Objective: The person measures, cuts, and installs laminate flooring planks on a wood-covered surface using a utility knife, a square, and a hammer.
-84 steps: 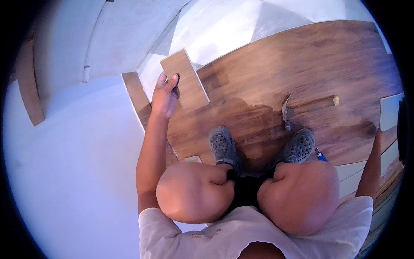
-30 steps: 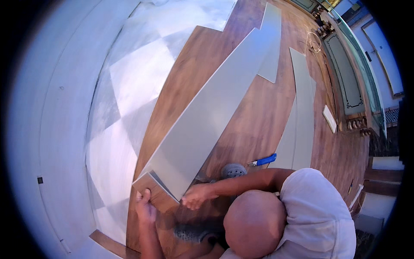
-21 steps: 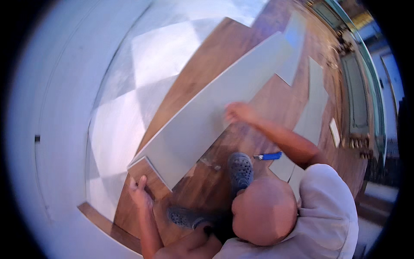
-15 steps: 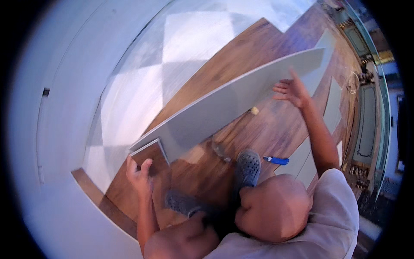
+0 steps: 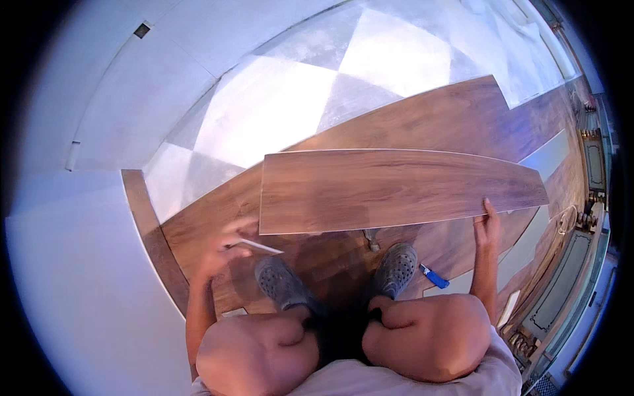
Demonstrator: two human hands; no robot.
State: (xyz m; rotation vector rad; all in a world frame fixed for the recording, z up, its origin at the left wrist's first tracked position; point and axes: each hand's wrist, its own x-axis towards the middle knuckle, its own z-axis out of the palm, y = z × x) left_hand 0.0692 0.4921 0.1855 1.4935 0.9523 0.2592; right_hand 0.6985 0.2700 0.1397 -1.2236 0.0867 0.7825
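Observation:
A long wood-look floor plank [image 5: 396,188] is held above the floor in front of me, brown face up. My right hand [image 5: 487,228] grips its near edge close to the right end. Just off the plank's left end, my left hand [image 5: 221,251] is smeared by motion. Between its fingers is a small plank offcut [image 5: 264,247], seen nearly edge-on as a pale strip. Below the plank's near edge shows a hammer's head [image 5: 372,240]; its handle is hidden. A blue utility knife [image 5: 434,276] lies on the floor by my right shoe [image 5: 398,264].
Laid brown flooring [image 5: 422,115] stretches beyond the plank, bordering a grey-and-white checkered floor [image 5: 264,109]. At left, a brown strip [image 5: 148,214] runs along a white surface [image 5: 72,251]. Pale boards [image 5: 525,254] lie at right, near ornate panels [image 5: 561,284] and a coiled cord [image 5: 566,219].
The long plank has turned from grey underside to brown face. My right hand has come down to grip its near edge. The offcut in my left hand has tilted edge-on, apart from the plank.

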